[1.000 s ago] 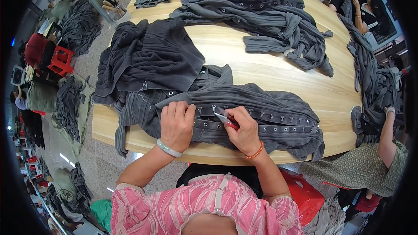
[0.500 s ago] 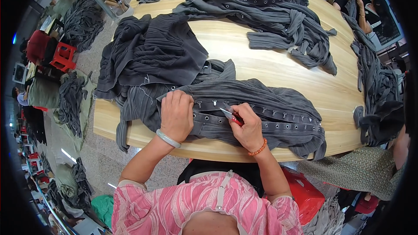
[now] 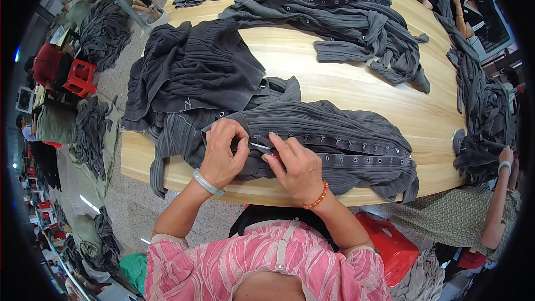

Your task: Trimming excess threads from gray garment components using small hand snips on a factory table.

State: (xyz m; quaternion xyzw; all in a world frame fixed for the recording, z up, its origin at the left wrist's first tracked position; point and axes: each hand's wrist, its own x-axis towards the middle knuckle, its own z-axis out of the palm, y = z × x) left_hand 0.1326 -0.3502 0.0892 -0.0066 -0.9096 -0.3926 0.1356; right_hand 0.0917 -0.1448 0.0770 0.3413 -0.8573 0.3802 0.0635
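A dark grey ribbed knit garment [image 3: 329, 120] lies along the near table edge, with a row of metal hooks and a row of eyelets down its opening. My left hand [image 3: 224, 156] rests over the left end of that opening, thumb and forefinger pinched together; what is between them is too small to make out. In my right hand [image 3: 298, 170] are small thread snips [image 3: 260, 146], their silver blades pointing left toward the pinched fingertips. The snips' red handle is mostly covered by my fingers.
A crumpled dark garment [image 3: 195, 69] is heaped at left on the wooden table [image 3: 290, 58]. More grey knitwear [image 3: 334, 17] lies at the far side. Two people handle garments at right; one hand [image 3: 504, 159] is near the table edge. A red stool [image 3: 390, 248] stands beside me.
My right hand has moved left along the opening with the snips, bringing the blades close to my left fingers. My left fingers have curled into a pinch. At right, a co-worker's hand has appeared.
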